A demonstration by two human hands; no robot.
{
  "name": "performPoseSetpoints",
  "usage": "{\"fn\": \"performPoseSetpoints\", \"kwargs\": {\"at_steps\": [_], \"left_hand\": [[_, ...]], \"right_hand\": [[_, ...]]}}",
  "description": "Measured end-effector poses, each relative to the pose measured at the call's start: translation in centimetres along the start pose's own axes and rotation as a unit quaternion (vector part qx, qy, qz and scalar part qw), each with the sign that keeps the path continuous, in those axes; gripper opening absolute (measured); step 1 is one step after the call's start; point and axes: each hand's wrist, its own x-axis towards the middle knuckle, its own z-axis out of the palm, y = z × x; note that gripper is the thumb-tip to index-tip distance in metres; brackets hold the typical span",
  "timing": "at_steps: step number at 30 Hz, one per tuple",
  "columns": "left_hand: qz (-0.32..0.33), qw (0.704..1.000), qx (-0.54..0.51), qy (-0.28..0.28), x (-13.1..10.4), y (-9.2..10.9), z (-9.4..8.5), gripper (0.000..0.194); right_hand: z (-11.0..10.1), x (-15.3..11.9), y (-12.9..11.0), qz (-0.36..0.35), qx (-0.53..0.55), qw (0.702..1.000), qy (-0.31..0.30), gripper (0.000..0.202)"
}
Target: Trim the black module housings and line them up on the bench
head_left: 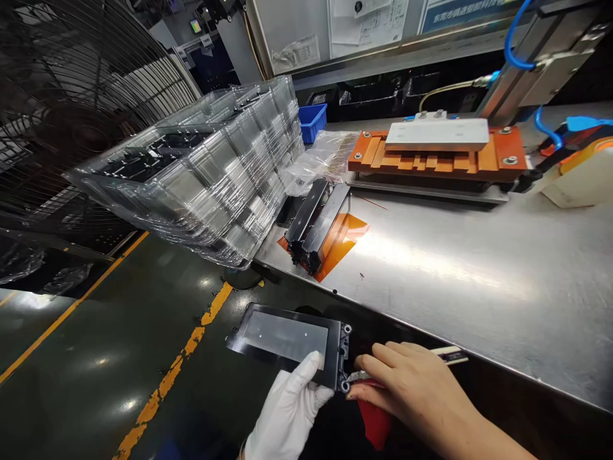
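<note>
My left hand (290,406), in a white glove, grips a black rectangular plastic housing (239,342) by its near edge, thumb on top. A grey translucent panel (282,335) covers much of the housing's upper face. My bare right hand (407,380) is closed around a utility knife (450,355), whose pale end sticks out behind the knuckles. The knife's blade end (358,376) is at the housing's near right corner, beside a round metal insert (345,386); whether it touches cannot be made out. Something red (376,425) shows below my right hand.
Two long black plastic parts (318,223) lie on an orange sheet (345,239) on the metal table (454,268). Left stands a stack of clear trays (215,185) holding black parts. An orange fixture (435,160) and blue bin (312,121) are behind; a large fan (86,121) stands far left.
</note>
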Motion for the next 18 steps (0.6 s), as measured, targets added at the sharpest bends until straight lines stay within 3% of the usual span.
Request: {"fn": "performPoseSetpoints", "kwargs": {"at_steps": [9, 15, 18], "left_hand": [[0.104, 0.981, -0.068, 0.152, 0.1, -2.5, -0.1, 0.013], [0.203, 0.955, -0.019, 0.213, 0.3, -4.7, -1.0, 0.045], [0.22, 0.948, -0.005, 0.23, 0.6, -5.1, -1.6, 0.046]], "right_hand": [[0.3, -0.2, -0.1, 0.039, -0.029, 0.998, 0.035, 0.048], [0.4, 0.1, -0.4, 0.048, -0.053, 0.996, 0.057, 0.045], [0.5, 0.3, -0.6, 0.047, -0.067, 0.994, 0.068, 0.045]]}}
